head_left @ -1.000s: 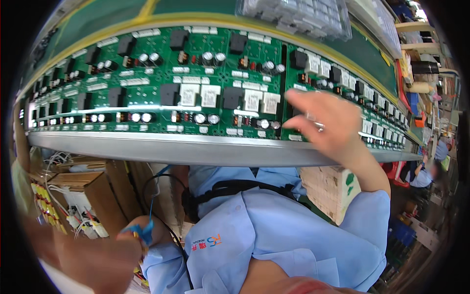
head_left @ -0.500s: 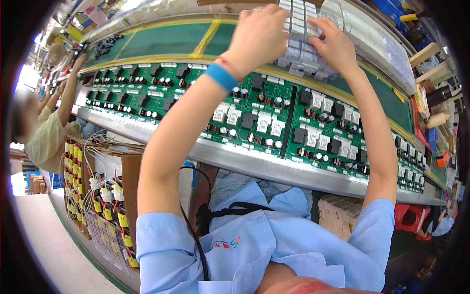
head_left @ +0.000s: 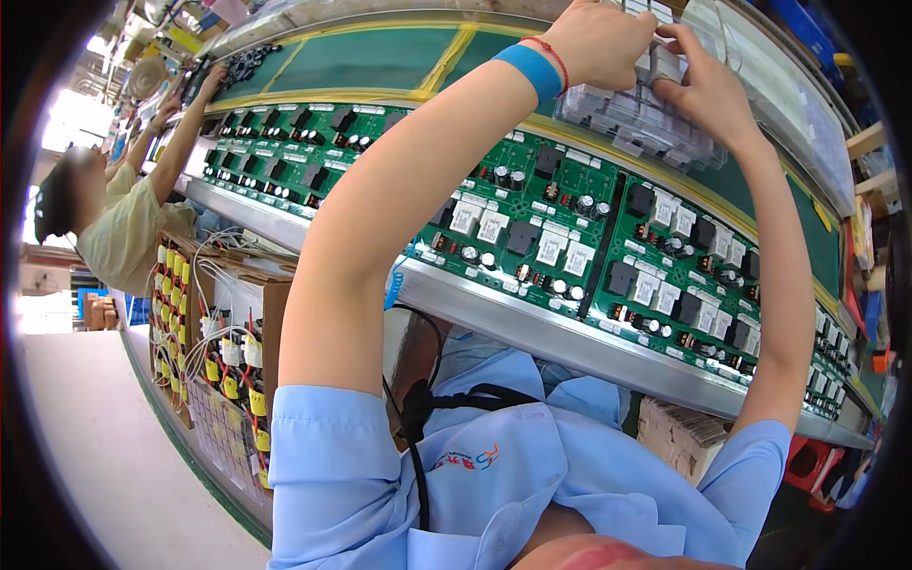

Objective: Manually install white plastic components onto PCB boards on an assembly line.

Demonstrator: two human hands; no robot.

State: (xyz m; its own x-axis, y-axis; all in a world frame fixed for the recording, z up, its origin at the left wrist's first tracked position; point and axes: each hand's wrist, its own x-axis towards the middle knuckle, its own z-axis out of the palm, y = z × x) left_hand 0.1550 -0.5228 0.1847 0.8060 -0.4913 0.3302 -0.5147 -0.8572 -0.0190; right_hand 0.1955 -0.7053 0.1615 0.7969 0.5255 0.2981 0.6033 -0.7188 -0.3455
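Note:
At the far side of the bench, both hands are at a stack of clear plastic trays (head_left: 608,116) with white box-shaped parts in the upper one. My left hand (head_left: 600,46), a blue band and red cord at its wrist, is closed with curled fingers against the tray's left side; what its fingertips grip is hidden. My right hand (head_left: 711,93) has thumb and forefinger closed around white block-shaped relays (head_left: 669,63) at the tray's right side. Nearer to me lie green circuit boards (head_left: 532,204) fitted with white relays, black blocks and round capacitors.
A metal rail (head_left: 494,306) runs along the bench's near edge. A cardboard box (head_left: 249,313) of wired, yellow-labelled parts stands at left, beside a white surface (head_left: 104,427). Another person (head_left: 123,228) works at far left. Large clear-wrapped packs (head_left: 779,104) lie at far right.
Both hands have shifted slightly right and farther up in the picture, along with the whole scene. My left fingers are more curled; my right thumb and forefinger now sit around the white relays.

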